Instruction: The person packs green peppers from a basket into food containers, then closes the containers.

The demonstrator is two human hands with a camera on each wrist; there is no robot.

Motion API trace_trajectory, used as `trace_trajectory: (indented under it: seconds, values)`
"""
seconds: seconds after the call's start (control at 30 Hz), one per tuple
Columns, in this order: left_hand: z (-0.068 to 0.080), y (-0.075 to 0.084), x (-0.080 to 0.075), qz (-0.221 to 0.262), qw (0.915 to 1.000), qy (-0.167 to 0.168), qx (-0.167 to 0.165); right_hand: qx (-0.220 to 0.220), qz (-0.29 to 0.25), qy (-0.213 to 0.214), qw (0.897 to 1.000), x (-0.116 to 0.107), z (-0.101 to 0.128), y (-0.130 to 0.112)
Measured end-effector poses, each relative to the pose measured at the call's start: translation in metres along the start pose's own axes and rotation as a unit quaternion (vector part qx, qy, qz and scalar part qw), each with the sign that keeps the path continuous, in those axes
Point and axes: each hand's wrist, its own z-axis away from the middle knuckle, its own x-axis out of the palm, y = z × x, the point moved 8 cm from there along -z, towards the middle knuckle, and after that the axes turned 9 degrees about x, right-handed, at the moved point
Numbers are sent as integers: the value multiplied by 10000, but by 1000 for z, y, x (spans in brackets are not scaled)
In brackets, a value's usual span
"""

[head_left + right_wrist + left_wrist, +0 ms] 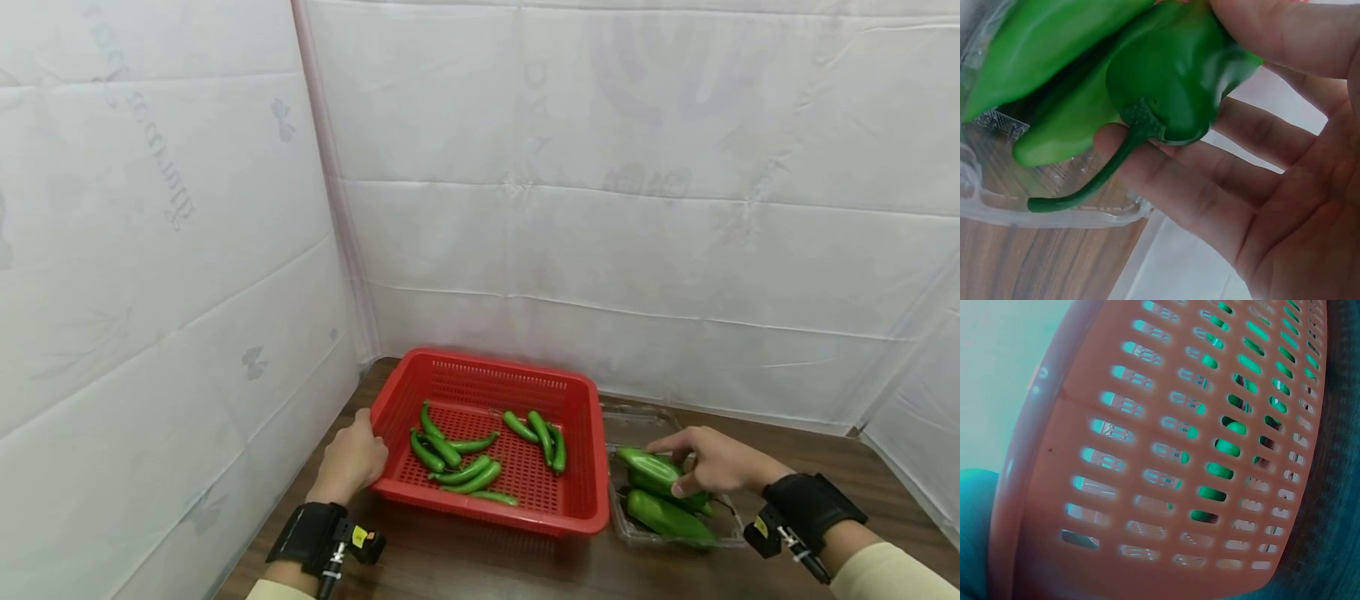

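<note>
My left hand (351, 458) grips the left rim of a red plastic basket (585, 442). Inside it lie several slim green chili peppers (480, 477), loosely grouped on the slotted floor. The left wrist view is filled by the basket's slotted side (1047, 512), with green showing through the slots. At the right, my right hand (720, 458) holds a large green pepper (1160, 81) between thumb and fingers, its curved stem pointing out past the fingertips. Below are more large green peppers (663, 514) in a clear plastic container (630, 533).
The container's clear lid (637, 427) lies folded back behind it. Basket and container stand side by side on a dark wood-grain table (465, 567). White sheeting (600, 250) walls in the back and sides, close behind the basket.
</note>
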Motion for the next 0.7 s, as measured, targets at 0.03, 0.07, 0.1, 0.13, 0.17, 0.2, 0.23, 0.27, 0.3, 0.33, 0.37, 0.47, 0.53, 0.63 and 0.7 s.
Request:
trace_trajectory:
  seconds: [0.03, 0.07, 0.1, 0.13, 0.17, 0.2, 0.23, 0.27, 0.3, 0.33, 0.37, 0.47, 0.53, 0.63, 0.7]
  values:
    - [0, 0, 0, -3, 10000, -2, 4, -3, -1, -3, 10000, 1, 0, 0]
    - [0, 1, 0, -7, 10000, -10, 4, -26, -7, -5, 10000, 1, 1, 0]
    - [0, 1, 0, -8, 10000, -16, 1, -56, 5, 2, 10000, 1, 1, -1]
    - [-1, 1, 0, -12, 10000, -23, -3, -94, 17, 3, 10000, 2, 1, -1]
    - [-1, 1, 0, -24, 10000, -27, -10, -102, 21, 18, 9999, 2, 1, -1]
    - [-1, 1, 0, -33, 10000, -34, -17, -115, 43, 42, 9999, 2, 1, 0]
    - [-1, 0, 0, -36, 10000, -44, -20, -98, 59, 66, 9999, 3, 2, 0]
    - [-1, 0, 0, -38, 10000, -52, -19, -106, 76, 85, 9999, 3, 3, 1]
    - [-1, 0, 0, -42, 10000, -59, -20, -110, 102, 105, 9998, 4, 3, 1]
    - [-1, 0, 0, -47, 10000, -71, -24, -110, 126, 127, 9998, 4, 4, 2]
    - [-1, 0, 0, -58, 10000, -76, -21, -83, 144, 161, 9997, 4, 4, 2]
    - [-1, -1, 0, -63, 9999, -100, -39, -81, 197, 216, 9995, 4, 5, 3]
    - [-2, -1, 0, -63, 9999, -111, -55, -65, 201, 257, 9994, 4, 5, 3]
    - [-2, -2, 0, -54, 9999, -117, -86, -49, 178, 348, 9992, 2, 5, 3]
    - [-2, -2, 0, -48, 9999, -113, -97, -44, 197, 431, 9989, 1, 5, 3]
